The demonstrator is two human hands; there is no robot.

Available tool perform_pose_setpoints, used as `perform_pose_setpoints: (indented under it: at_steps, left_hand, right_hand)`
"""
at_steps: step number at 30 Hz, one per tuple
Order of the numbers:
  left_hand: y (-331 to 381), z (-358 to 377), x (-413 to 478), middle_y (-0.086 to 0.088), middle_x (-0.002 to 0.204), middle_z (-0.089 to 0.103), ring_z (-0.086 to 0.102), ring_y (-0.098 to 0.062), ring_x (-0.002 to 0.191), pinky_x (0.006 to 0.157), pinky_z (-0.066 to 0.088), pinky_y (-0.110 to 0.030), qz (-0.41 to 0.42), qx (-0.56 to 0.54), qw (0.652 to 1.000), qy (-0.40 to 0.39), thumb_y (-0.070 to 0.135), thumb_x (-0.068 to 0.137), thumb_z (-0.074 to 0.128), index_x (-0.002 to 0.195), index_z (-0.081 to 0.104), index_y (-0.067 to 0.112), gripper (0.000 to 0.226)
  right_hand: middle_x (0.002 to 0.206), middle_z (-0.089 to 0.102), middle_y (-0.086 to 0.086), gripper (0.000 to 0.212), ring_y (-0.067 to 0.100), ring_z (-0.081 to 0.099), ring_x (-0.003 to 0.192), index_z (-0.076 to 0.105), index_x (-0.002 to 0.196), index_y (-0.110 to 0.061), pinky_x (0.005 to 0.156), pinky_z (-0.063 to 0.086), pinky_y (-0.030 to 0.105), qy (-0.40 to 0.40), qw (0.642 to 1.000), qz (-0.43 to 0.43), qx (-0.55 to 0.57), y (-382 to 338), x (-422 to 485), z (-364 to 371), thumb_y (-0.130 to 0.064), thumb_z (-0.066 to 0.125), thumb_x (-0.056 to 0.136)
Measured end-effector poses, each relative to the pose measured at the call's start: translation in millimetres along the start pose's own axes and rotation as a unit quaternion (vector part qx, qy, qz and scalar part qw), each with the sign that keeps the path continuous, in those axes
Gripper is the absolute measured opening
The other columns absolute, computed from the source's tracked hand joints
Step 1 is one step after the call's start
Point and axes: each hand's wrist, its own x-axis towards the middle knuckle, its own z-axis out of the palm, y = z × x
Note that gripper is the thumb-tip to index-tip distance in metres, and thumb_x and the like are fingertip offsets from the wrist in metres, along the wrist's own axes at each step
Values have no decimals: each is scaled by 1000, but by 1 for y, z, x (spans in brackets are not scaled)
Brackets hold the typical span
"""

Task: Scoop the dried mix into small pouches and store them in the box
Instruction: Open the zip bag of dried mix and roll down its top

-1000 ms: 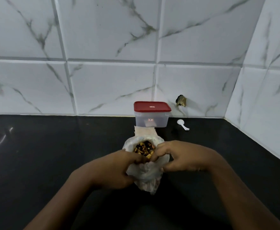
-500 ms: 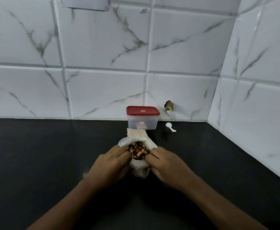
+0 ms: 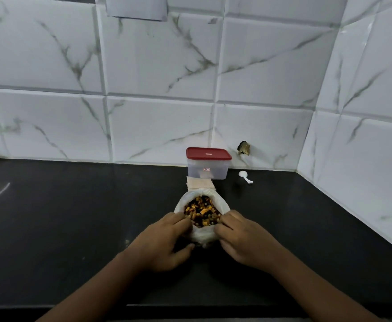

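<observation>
The left hand and the right hand each pinch a side of the mouth of the white plastic bag, fingers curled on its rim; the dried mix shows between the fingertips; just beyond them lie pale pouches, then the red-lidded box on the black counter; a white scoop sits beyond the right fingers.

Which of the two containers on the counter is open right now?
The white bag, its mouth spread by the left hand and right hand, showing the dried mix. The clear box behind it has its red lid on.
</observation>
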Motion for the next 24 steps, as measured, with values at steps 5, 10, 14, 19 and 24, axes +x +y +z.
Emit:
perform_pose_setpoints:
  at_steps: [5, 10, 14, 19, 24]
  left_hand:
    - [10, -9, -21, 21, 129, 60, 54, 5, 117, 101, 47, -21, -29, -55, 995, -73, 58, 97, 53, 134, 59, 35, 44]
    - [16, -16, -6, 10, 84, 75, 68, -5, 70, 66, 56, -30, -162, -190, 967, 44, 38, 101, 62, 100, 78, 26, 20]
    - [7, -13, 53, 4, 74, 71, 66, -7, 67, 67, 54, -32, -316, -192, 923, 105, 37, 98, 62, 86, 72, 20, 23]
    - [-12, 7, 111, -1, 120, 52, 49, -31, 123, 101, 41, -44, -423, -124, 898, 9, 46, 91, 47, 118, 59, 19, 39]
    - [-21, 26, 127, -9, 118, 56, 55, -31, 108, 87, 47, -41, -399, -82, 913, 25, 36, 102, 46, 109, 52, 15, 23]
  right_hand:
    - [118, 59, -22, 25, -3, 55, 117, 68, 119, -30, 99, 47, 21, -75, 953, 177, 234, -7, -16, -5, -30, 60, 95]
    - [97, 74, -18, 24, -4, 68, 93, 77, 99, -34, 79, 51, 15, 97, 833, 395, 375, -2, 10, -15, -11, 69, 95]
    - [118, 65, -4, 23, 14, 63, 108, 65, 117, -25, 92, 54, 39, 96, 793, 500, 335, 23, 61, -3, -34, 65, 95]
    - [130, 58, 13, 55, 34, 59, 117, 52, 133, -14, 100, 50, 48, -107, 807, 518, 262, 40, 113, 24, -58, 43, 100]
    - [123, 58, 14, 30, 33, 60, 109, 56, 127, -12, 81, 47, 40, -119, 863, 475, 122, 41, 121, 47, -27, 40, 107]
